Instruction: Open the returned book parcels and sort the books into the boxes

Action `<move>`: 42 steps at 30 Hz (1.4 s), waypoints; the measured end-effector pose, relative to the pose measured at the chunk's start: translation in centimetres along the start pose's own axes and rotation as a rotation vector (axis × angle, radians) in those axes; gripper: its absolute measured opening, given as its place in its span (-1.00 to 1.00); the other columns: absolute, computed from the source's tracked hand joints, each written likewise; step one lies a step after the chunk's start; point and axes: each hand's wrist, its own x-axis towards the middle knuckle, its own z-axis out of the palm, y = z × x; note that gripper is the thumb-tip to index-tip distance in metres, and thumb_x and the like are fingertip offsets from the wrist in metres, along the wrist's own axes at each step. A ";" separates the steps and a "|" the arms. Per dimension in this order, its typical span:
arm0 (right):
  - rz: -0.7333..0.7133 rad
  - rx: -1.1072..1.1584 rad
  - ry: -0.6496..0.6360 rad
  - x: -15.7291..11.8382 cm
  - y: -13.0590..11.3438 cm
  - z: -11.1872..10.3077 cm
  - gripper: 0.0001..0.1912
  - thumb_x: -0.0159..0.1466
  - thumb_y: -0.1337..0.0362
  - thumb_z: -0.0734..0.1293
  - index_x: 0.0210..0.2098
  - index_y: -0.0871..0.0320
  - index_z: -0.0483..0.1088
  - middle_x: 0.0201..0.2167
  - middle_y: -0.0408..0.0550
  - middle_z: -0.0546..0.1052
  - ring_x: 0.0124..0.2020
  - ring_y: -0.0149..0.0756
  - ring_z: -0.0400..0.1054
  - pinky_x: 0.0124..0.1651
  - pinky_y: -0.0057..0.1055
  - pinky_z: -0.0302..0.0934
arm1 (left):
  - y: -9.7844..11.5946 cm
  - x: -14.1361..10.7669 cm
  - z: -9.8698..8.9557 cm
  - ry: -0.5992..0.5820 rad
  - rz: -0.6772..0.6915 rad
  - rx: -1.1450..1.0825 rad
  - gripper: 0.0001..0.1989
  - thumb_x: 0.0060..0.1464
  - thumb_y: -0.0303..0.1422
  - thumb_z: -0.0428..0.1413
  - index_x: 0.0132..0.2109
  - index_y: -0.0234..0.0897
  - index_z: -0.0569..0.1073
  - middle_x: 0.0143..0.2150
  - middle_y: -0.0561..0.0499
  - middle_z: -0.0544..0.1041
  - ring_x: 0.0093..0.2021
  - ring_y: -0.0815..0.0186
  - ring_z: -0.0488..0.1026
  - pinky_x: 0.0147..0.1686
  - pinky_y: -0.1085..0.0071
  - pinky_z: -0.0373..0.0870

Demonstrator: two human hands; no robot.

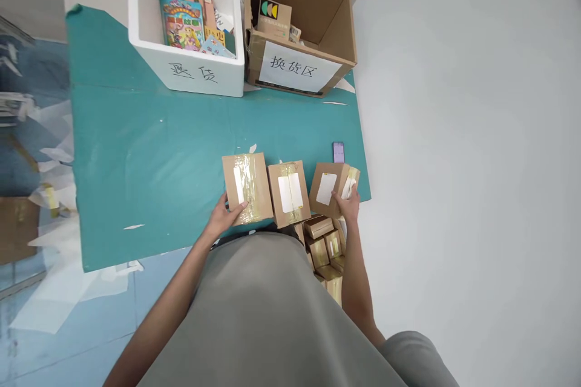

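Three taped brown cardboard boxes are lined up along the near edge of the table. My left hand (223, 216) grips the left cardboard box (258, 184), its thumb on the taped top and its fingers at the left side. The middle cardboard box (289, 193), with a white label, stands beside it, untouched by either hand. My right hand (348, 202) is closed on the right cardboard box (323, 184), thumb near its white label and fingers at its right side. That box sits tilted at the table's corner.
On the green table (149, 151), a white foam bin (200, 75) holding books and a large carton (295, 69) holding small boxes stand at the back. A phone (338, 152) lies near the right edge. Below the edge are several parcels (320, 251). Paper scraps (59, 272) litter the floor.
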 end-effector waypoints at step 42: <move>-0.725 -0.364 -0.178 3.5 -22.8 15.3 0.15 0.31 -0.22 0.44 0.63 -0.02 -0.22 0.64 0.18 -0.50 0.58 0.56 -0.54 0.45 0.52 -0.32 | 12.7 11.4 -6.2 0.151 0.536 1.025 0.06 0.09 0.25 0.26 0.59 0.04 0.08 0.67 -0.14 -0.33 0.61 -0.40 -0.48 0.41 -0.48 -0.53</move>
